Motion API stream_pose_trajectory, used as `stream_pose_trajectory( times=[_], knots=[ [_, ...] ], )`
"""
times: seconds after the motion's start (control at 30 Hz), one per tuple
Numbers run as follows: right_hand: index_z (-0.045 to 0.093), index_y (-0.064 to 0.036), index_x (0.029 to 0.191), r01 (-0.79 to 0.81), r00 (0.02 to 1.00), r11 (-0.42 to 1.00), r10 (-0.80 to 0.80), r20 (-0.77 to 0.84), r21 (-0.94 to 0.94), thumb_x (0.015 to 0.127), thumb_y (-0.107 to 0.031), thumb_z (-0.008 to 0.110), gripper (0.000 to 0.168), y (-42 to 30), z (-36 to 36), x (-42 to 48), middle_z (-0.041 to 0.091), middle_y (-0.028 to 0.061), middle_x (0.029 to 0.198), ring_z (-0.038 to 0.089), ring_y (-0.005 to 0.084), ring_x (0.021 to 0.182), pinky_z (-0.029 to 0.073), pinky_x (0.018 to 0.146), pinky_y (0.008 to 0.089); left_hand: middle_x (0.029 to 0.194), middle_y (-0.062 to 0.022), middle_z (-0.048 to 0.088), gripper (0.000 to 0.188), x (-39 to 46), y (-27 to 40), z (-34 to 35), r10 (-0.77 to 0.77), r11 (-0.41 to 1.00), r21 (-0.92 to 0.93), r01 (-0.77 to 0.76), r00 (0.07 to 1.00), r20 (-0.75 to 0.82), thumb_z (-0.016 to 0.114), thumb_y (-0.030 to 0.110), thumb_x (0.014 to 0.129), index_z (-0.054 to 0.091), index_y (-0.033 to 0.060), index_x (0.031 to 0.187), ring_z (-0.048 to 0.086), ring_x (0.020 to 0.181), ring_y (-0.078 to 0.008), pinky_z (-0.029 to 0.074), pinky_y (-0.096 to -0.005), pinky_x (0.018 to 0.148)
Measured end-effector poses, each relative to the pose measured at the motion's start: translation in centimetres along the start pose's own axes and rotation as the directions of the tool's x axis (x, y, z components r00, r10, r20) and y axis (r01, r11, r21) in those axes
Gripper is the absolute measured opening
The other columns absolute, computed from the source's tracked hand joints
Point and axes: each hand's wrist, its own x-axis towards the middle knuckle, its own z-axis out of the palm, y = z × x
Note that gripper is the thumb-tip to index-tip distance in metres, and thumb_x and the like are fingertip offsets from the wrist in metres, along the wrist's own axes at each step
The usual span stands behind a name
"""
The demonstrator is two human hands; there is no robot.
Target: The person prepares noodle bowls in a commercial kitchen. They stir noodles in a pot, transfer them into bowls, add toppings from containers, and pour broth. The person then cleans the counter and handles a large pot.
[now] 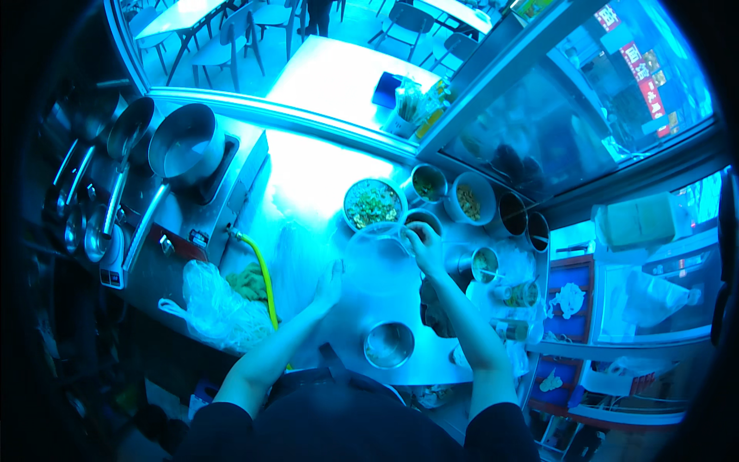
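Note:
My right hand (pixel 424 248) pinches the upper right rim of a round, clear plastic lid (pixel 375 260). Beside the lid's left edge is my left hand (pixel 330 283), its fingers pointing up; I cannot tell whether it touches the rim. Just beyond the lid, a round bowl (pixel 374 202) holds food topped with chopped greens. The lid overlaps the bowl's near rim in view. A round container (pixel 420 218) stands partly behind my right hand. Nearer my body, a small metal bowl (pixel 389 345) rests on the metal counter (pixel 323 341).
Several containers, one with pale brown pieces (pixel 469 202), line the back right. Left are a saucepan (pixel 185 144), ladles (pixel 95 237) and a digital scale (pixel 112 271). A yellow hose (pixel 262 271) runs past plastic bags (pixel 213 306). Chopsticks (pixel 409 104) stand beyond the window frame.

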Motion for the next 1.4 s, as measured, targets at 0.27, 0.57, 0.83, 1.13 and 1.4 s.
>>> stream_pose_trajectory(
  times=[0.27, 0.57, 0.83, 1.13, 1.4],
  knots=[
    [0.055, -0.002, 0.082, 0.204, 0.975, 0.945, -0.22, -0.037, -0.254, 0.075, -0.011, 0.057, 0.011, 6.5, 4.5, 11.7, 0.052, 0.0129, 0.079, 0.051, 0.025, 0.078, 0.04, 0.07, 0.034, 0.132, -0.0206, 0.025, 0.048, 8.8, 6.0, 2.3, 0.276, 0.95, 0.238, -0.204, 0.905, -0.324, 0.036, 0.016, 0.088, 0.019, -0.0025, 0.13, 0.026, 0.121, -0.0338, 0.023, -0.0387, 0.1],
    [0.057, -0.003, 0.075, 0.296, 0.947, 0.893, -0.32, -0.014, -0.34, 0.073, -0.011, 0.057, 0.008, 9.3, 5.2, 16.2, 0.054, 0.0118, 0.077, 0.05, 0.0269, 0.077, 0.039, 0.07, 0.0356, 0.127, -0.0214, 0.034, 0.041, 13.6, 6.6, 2.9, 0.386, 0.922, 0.194, -0.335, 0.822, -0.418, 0.032, 0.005, 0.087, 0.028, -0.0027, 0.127, 0.036, 0.116, -0.0319, 0.03, -0.036, 0.096],
    [0.06, -0.002, 0.079, 0.229, 0.968, 0.939, -0.248, -0.043, -0.257, 0.074, -0.009, 0.059, 0.009, 10.5, 5.6, 15.9, 0.056, 0.0108, 0.074, 0.053, 0.0215, 0.068, 0.042, 0.061, 0.03, 0.13, -0.0242, 0.025, 0.05, 13.6, 6.3, 2.7, 0.421, 0.889, 0.346, -0.299, 0.831, -0.365, 0.039, 0.015, 0.087, 0.021, -0.0051, 0.128, 0.027, 0.121, -0.0349, 0.025, -0.0389, 0.099],
    [0.057, -0.005, 0.077, 0.368, 0.92, 0.858, -0.393, 0.006, -0.358, 0.074, -0.011, 0.056, 0.006, 9.8, 5.1, 16.2, 0.054, 0.0118, 0.073, 0.052, 0.0288, 0.074, 0.041, 0.065, 0.0373, 0.133, -0.0318, 0.007, 0.123, 11.7, 12.4, 0.8, 0.331, 0.275, 0.914, -0.298, 0.922, 0.201, 0.061, 0.07, 0.047, 0.012, -0.0065, 0.129, 0.009, 0.125, -0.043, 0.009, -0.0501, 0.101],
    [0.049, -0.001, 0.085, -0.086, 0.962, 0.979, 0.033, -0.273, -0.186, 0.076, -0.018, 0.06, 0.022, 4.1, 3.4, 8.2, 0.053, 0.0101, 0.075, 0.052, 0.0211, 0.07, 0.042, 0.066, 0.0271, 0.112, -0.0237, 0.045, 0.081, 19.2, 13.9, -1.0, 0.165, 0.516, 0.829, -0.216, 0.975, 0.151, 0.062, 0.049, 0.066, 0.032, -0.0001, 0.123, 0.049, 0.1, -0.0334, 0.041, -0.0435, 0.08]
  ],
)
